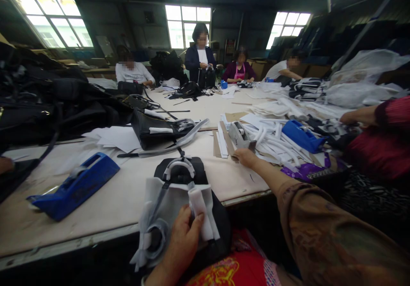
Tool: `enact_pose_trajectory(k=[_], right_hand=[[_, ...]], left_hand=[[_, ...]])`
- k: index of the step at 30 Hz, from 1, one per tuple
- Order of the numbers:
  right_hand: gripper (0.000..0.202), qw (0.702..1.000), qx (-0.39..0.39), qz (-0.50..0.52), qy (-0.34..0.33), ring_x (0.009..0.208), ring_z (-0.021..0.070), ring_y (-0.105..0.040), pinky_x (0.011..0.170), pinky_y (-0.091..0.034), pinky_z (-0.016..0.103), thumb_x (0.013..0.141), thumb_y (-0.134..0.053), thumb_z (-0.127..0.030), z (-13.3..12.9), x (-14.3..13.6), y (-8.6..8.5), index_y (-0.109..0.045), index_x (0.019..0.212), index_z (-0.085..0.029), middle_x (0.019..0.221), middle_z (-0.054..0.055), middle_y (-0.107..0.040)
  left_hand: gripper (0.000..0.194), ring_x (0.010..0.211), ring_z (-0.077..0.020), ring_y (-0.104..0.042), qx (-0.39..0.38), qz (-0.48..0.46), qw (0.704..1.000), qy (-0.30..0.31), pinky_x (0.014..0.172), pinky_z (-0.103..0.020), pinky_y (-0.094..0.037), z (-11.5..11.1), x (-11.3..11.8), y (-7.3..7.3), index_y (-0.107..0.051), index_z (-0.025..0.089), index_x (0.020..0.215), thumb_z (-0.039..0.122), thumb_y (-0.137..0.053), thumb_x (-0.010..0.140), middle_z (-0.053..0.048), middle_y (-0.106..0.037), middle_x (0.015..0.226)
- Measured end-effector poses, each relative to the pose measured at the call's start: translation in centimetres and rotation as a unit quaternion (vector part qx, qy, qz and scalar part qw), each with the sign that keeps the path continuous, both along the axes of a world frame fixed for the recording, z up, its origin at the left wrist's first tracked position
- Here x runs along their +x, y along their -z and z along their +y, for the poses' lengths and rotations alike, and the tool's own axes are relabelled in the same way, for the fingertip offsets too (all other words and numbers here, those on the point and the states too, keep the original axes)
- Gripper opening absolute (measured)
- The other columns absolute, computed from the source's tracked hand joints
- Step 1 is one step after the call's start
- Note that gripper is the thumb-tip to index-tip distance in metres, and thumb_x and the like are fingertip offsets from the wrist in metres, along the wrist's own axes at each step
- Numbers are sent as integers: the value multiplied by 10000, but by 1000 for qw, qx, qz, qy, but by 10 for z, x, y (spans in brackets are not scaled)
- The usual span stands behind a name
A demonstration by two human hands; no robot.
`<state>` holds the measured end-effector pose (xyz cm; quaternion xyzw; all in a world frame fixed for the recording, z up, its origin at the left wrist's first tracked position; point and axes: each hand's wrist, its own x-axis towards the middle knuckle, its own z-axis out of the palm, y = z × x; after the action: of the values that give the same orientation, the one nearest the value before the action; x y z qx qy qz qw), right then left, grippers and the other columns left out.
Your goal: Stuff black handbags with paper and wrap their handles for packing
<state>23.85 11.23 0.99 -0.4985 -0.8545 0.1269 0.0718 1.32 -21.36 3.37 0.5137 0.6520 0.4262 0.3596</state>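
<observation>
1. Your left hand (184, 234) clamps the white wrap (198, 211) onto the black bag (181, 172), bottom centre, at the surface (112, 204) edge.
2. Your right hand (245, 157) reaches, fingers loose, touching the grey dispenser (238, 135), centre right.
3. Risk: while you stretch, the bag may slide off, or the wrap may unroll.

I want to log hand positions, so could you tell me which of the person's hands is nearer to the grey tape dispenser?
The right hand, reaching to the grey tape dispenser. The left hand holds the black bag at the table edge.
</observation>
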Motion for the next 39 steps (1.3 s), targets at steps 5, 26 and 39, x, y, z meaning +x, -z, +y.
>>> enact_pose_trajectory(k=[5,26,39], right_hand=[[345,994,102,48,-10,1163,289,-580,1071,-413,407,972,-375,-130,-24,6,-11,-693,1090,-65,1151,220,-666],[383,927,-196,280,-158,534,108,-486,490,-350,214,759,-760,-415,-218,-73,-64,-693,1062,-190,603,-59,-548],[414,839,-326,435,-2,572,141,-539,520,-438,254,703,-791,-506,-239,-71,-53,-699,910,-159,674,-2,-645]], left_hand=[[328,999,-272,-593,0,0,1000,0,910,-403,-454,-1,-1,1,-677,168,1018,421,-484,937,-100,-658,1034],[256,886,-215,-570,21,96,995,-26,806,-358,-464,-4,10,-5,-645,156,913,346,-479,957,-77,-618,917],[246,981,-275,-568,22,132,991,-5,923,-461,-487,-21,24,-10,-568,148,1047,367,-521,946,-129,-567,1016]])
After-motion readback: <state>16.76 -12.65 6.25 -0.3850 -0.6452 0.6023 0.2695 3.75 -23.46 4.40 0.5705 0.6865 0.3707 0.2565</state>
